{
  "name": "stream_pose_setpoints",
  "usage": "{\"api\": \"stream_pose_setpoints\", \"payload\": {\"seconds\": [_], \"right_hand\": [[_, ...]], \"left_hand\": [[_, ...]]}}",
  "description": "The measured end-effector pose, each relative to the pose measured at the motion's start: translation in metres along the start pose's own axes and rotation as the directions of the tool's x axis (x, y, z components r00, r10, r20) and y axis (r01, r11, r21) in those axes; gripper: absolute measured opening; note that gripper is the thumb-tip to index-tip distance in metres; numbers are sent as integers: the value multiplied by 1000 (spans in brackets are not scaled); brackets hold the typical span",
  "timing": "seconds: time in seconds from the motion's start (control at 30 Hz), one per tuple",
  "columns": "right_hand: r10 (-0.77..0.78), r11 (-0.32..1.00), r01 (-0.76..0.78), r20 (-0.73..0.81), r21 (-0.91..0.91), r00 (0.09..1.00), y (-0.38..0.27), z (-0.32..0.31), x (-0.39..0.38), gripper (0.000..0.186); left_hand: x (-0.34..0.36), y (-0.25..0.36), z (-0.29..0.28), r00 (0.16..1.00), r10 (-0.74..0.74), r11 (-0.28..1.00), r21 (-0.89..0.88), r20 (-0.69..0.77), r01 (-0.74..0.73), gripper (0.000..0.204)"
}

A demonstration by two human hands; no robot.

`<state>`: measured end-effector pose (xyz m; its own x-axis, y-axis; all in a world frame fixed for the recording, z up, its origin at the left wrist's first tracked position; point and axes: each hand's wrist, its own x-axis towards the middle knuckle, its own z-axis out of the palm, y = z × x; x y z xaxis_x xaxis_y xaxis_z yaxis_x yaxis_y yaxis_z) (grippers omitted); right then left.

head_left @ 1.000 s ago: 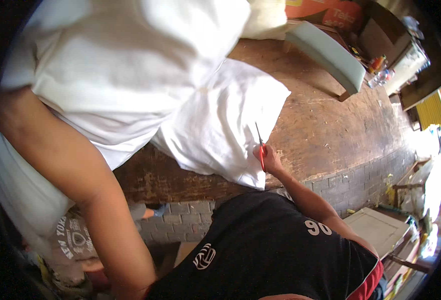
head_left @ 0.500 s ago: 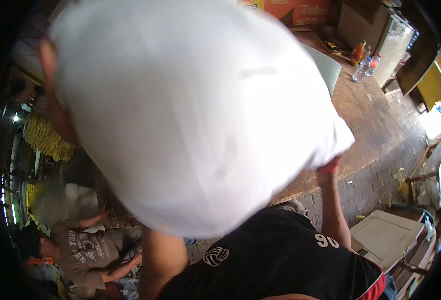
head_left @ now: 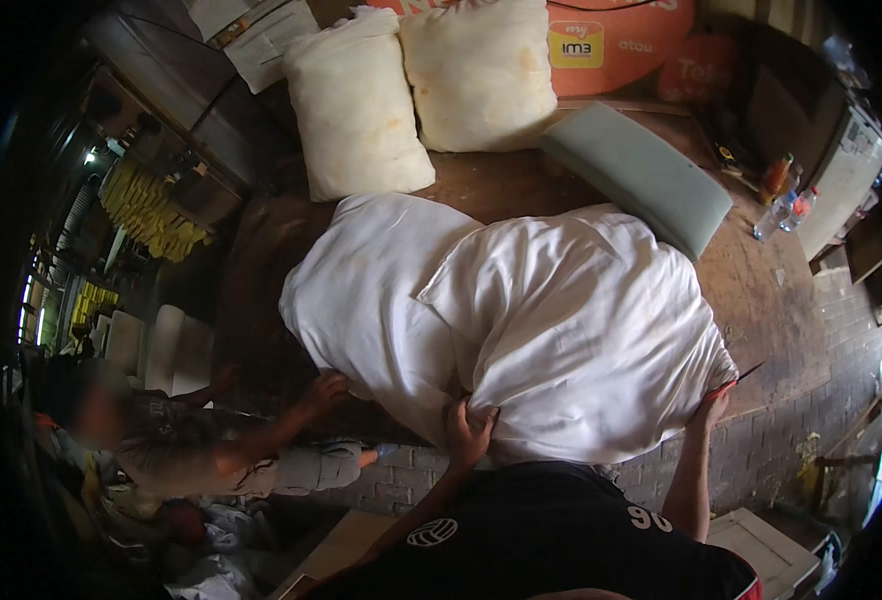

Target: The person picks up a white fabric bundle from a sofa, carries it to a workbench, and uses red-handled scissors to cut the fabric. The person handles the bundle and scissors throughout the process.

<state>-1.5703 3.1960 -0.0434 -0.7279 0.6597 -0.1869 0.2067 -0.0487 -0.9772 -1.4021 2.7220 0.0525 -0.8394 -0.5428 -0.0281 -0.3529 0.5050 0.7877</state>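
A stuffed white pillow (head_left: 591, 330) with a creased cover lies on the wooden table in front of me, partly overlapping a second white pillow (head_left: 376, 280) on its left. My left hand (head_left: 470, 432) is closed on the near edge of the right-hand pillow, thumb and fingers pinching the cloth. At that pillow's right corner, my right hand (head_left: 715, 405) is closed around red-handled scissors (head_left: 725, 388), whose dark blades point right. The fingers also press against the corner cloth; how firmly they hold it I cannot tell.
A person (head_left: 181, 440) sits at the left, one hand (head_left: 327, 392) near the left pillow. Two yellowish pillows (head_left: 356, 110) and a grey-green cushion (head_left: 641, 175) rest toward the back. Plastic bottles (head_left: 781, 212) stand at the table's right. Beyond the table (head_left: 781, 330) is paved floor.
The white pillow, held up close before me, has come down onto the table beside the other one. My left hand has shifted from its far left side to its near edge.
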Motion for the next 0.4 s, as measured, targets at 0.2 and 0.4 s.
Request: {"api": "stream_pose_setpoints", "payload": {"seconds": [0.2,0.4], "right_hand": [[83,994,-86,49,73,995,29,-20,-67,59],[131,975,-114,78,-191,988,-7,-59,-168,54]], "left_hand": [[-5,-30,-4,853,-145,731,-528,501,433,80],[-15,24,-10,696,54,587,-587,716,558,100]]}}
